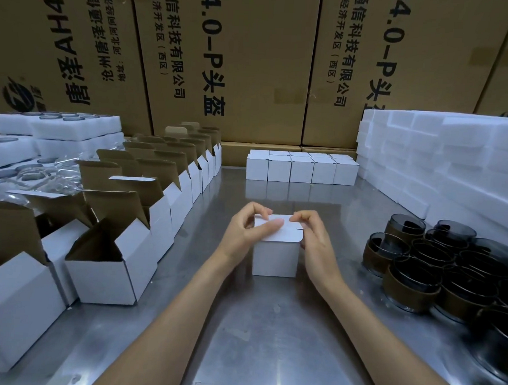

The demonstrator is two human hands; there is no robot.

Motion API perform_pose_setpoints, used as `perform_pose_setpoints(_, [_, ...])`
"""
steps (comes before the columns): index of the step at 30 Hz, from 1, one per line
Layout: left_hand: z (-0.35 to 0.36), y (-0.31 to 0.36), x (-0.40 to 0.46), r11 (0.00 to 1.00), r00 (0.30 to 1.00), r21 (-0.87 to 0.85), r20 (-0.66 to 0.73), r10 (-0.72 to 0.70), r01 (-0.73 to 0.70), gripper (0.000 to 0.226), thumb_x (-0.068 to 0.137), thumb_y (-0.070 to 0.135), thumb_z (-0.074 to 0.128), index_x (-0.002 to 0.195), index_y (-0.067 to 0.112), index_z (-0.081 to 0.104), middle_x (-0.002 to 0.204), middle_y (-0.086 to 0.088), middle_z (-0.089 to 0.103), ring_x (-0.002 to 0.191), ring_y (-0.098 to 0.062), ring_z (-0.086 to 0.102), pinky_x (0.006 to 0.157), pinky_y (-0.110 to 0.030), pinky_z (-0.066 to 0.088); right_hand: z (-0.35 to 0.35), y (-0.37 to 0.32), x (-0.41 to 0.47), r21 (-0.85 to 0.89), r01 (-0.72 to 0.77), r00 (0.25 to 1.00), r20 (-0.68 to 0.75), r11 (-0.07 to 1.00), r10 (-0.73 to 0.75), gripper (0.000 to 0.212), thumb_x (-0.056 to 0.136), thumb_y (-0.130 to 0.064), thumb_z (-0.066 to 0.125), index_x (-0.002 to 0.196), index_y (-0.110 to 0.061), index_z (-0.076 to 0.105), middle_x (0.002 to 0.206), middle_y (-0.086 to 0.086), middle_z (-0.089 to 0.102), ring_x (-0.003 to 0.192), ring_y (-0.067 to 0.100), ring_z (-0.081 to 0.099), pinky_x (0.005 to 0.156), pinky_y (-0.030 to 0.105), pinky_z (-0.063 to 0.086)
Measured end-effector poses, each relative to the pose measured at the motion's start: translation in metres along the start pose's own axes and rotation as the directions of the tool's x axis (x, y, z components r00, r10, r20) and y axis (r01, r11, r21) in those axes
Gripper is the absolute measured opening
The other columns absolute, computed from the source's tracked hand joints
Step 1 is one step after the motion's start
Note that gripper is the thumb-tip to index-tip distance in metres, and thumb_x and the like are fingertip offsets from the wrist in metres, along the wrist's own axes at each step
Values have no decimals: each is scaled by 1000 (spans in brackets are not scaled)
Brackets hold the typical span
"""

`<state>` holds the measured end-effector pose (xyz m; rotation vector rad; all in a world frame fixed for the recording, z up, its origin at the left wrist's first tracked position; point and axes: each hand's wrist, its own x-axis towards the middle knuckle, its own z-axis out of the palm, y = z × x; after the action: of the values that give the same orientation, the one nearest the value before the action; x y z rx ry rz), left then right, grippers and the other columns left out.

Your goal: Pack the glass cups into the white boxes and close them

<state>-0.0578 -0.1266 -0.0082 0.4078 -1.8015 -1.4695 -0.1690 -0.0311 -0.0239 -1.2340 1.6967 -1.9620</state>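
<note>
On the steel table [270, 324], both hands, left hand [252, 230], right hand [314, 238], pinching white box [276, 258] lid

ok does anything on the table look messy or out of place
Mostly tidy. The one untidy spot is the far left, where loose clear plastic wrapping lies crumpled beside the foam trays. The open boxes, closed boxes and glass cups sit in orderly groups.

Both forearms extended forward, left grip [250, 227] and right grip [312, 238] curled, fingertips pinching inward
</note>
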Motion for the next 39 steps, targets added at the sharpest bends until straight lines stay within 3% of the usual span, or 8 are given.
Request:
perform_pose_setpoints(3, [-1, 1, -3, 990, 995, 137, 90, -34, 21, 39, 61, 34, 77, 94, 19, 62, 117, 2, 52, 96, -1, 53, 75, -10, 42, -1, 4, -2, -34, -3, 1000, -11, 999, 3, 29, 102, -14, 34, 88, -27, 55, 103, -1, 57, 107, 24, 53, 95, 46, 42])
perform_pose_setpoints(8, [-7, 3, -4, 972, 993, 235, 119, -3, -25, 42, 66, 21, 88, 102, 29, 68, 118, 8, 53, 101, 8, 53, 83, -8, 43, 1, 0, -5, 8, -24, 999, 32, 1000, 24, 28, 87, -49, 34, 91, -28, 53, 91, -26, 61, 93, 1, 55, 84, 28, 45])
perform_pose_setpoints(17, [-3, 5, -1, 979, 992, 169, -30, 125, -118, 24, 65, 34, 86, 86, 28, 77, 97, 14, 72, 99, 0, 64, 82, -14, 49, 1, -2, -6, -25, 21, 998, 61, 999, -19, 32, 88, -63, 42, 98, -34, 51, 92, -26, 58, 89, -7, 55, 71, 6, 39])
perform_pose_setpoints(25, [-3, 2, -1, 991, 996, 95, 2, 90, -89, 21, 69, 19, 84, 88, 26, 77, 106, 8, 69, 103, -3, 63, 89, -24, 52, 3, -1, -4, 6, 25, 998, 61, 1000, -25, 24, 84, -51, 41, 96, -33, 51, 89, -29, 58, 86, -11, 54, 69, 7, 40])
perform_pose_setpoints(30, [-6, 4, -1, 997, 998, 68, 54, 42, -46, 21, 81, 32, 69, 94, 18, 78, 110, 10, 67, 106, 2, 59, 87, -13, 43, 2, 3, -4, 25, 9, 997, 81, 1000, -11, 15, 87, -39, 46, 97, -30, 52, 104, -10, 59, 100, 8, 55, 81, 21, 42])
perform_pose_setpoints(33, [-5, 4, 2, 1000, 1000, 0, 15, -24, 24, 37, 82, 48, 54, 97, 22, 77, 109, 15, 69, 111, -1, 58, 99, -21, 40, 0, 1, -6, -39, 50, 998, 30, 998, -49, 18, 86, -40, 44, 97, -30, 54, 108, -5, 56, 101, 0, 51, 84, 13, 37])
perform_pose_setpoints(35, [-5, 3, 3, 999, 999, -38, -42, -19, 17, 30, 88, 43, 56, 101, 22, 74, 112, 11, 68, 115, -6, 57, 104, -27, 39, -2, -3, -7, -141, 146, 986, -62, 979, -156, 18, 86, -41, 45, 97, -33, 57, 112, -5, 54, 106, -5, 48, 88, 9, 35])
perform_pose_setpoints(39, [-3, 5, 2, 990, 968, 23, -207, 141, -139, 17, 76, 28, 61, 68, 20, 74, 91, 6, 68, 91, 5, 60, 77, -7, 41, -6, -7, -9, -380, 295, 926, -112, 877, -360, 5, 83, -32, 56, 82, -32, 61, 106, -16, 50, 109, 4, 49, 85, 3, 31])
